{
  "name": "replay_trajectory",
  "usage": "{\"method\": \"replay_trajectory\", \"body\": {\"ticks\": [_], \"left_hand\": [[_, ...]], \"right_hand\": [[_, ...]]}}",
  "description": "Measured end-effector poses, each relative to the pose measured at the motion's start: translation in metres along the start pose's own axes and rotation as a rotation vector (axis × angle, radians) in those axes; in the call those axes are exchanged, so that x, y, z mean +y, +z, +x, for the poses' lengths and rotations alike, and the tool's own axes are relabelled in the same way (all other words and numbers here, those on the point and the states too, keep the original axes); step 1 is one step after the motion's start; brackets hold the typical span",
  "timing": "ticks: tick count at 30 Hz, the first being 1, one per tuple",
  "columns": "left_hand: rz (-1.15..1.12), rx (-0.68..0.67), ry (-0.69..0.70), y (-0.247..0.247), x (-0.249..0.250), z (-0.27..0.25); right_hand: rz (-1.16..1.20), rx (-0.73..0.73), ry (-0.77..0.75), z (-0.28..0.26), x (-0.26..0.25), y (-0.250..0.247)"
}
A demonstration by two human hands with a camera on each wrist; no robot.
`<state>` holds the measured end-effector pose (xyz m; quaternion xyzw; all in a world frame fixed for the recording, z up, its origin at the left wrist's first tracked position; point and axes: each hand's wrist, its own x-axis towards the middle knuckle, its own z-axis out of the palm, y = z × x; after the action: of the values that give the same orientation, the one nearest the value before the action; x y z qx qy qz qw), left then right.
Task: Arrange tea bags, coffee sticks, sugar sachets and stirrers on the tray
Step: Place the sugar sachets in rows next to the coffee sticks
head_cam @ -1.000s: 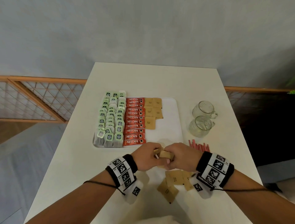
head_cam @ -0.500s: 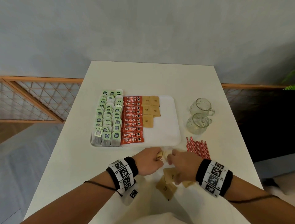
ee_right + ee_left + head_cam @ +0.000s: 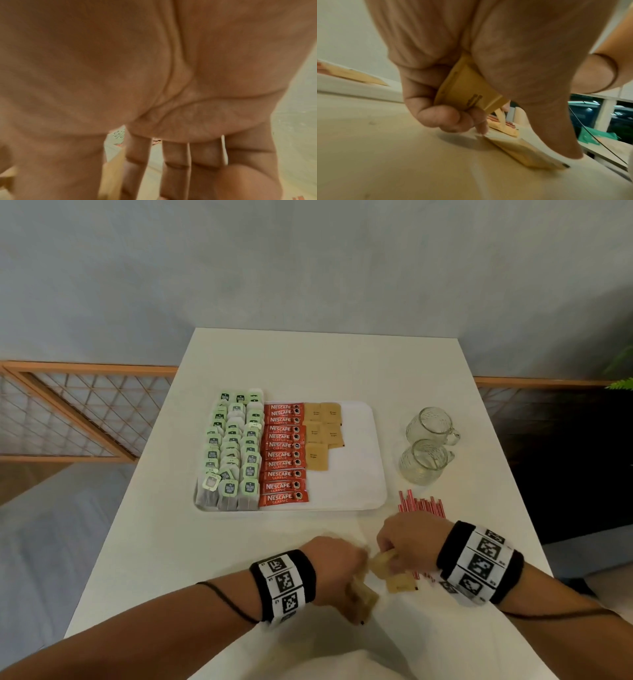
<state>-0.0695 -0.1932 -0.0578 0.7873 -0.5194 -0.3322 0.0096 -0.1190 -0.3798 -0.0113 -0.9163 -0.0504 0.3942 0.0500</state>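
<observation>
Sugar sachets in both hands, near edge of table; tray partly filled.

Left hand [image 3: 334, 570] has its fingers curled round a small stack of brown sachets [image 3: 467, 86], low over the table [image 3: 171, 542]. Right hand [image 3: 406, 542] pinches one sachet [image 3: 380, 564] between thumb and fingers, just right of the left hand. Loose sachets [image 3: 400, 583] lie on the table under and between the hands. Tray [image 3: 356, 474], white, sits beyond the hands: tea bags [image 3: 234, 446] in rows at its left, red coffee sticks [image 3: 283, 453] in a column beside them, five sachets [image 3: 322, 433] next, far right part bare. Red stirrers [image 3: 421, 504] lie on the table right of the tray, partly under the right wrist. Two glass mugs [image 3: 426, 443] stand beyond the stirrers.
</observation>
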Motion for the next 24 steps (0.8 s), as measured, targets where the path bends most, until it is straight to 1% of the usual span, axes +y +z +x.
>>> {"method": "replay_trajectory", "body": {"ticks": [2,5,9,11,14,17,20,22,24], "left_hand": [[0.031,0.020,0.033,0.001,0.003,0.002],[0.032,0.036,0.017,-0.001,0.000,0.004],[0.006,0.047,-0.031,-0.003,-0.014,0.005],[-0.031,0.049,-0.035,-0.002,-0.021,0.004],[-0.107,0.073,-0.023,-0.001,-0.026,0.002],[-0.248,0.127,-0.047,-0.006,-0.027,-0.001],[-0.415,0.152,-0.106,-0.013,-0.031,-0.001],[-0.629,0.123,-0.164,-0.016,-0.035,-0.003],[-0.945,0.092,-0.184,-0.017,-0.036,-0.006]], "right_hand": [[-0.017,-0.035,-0.013,-0.002,0.001,0.002],[-0.097,-0.053,-0.024,-0.002,-0.002,0.009],[-0.272,-0.010,0.000,0.002,-0.007,0.022],[-0.292,0.013,0.010,0.004,-0.009,0.025],[-0.288,0.008,0.003,0.007,-0.012,0.022],[-0.235,0.011,-0.019,0.011,-0.012,0.018],[-0.126,0.030,-0.046,0.014,-0.010,0.014],[-0.035,0.062,-0.066,0.015,-0.011,0.009],[0.031,0.105,-0.090,0.016,-0.014,0.002]]}}
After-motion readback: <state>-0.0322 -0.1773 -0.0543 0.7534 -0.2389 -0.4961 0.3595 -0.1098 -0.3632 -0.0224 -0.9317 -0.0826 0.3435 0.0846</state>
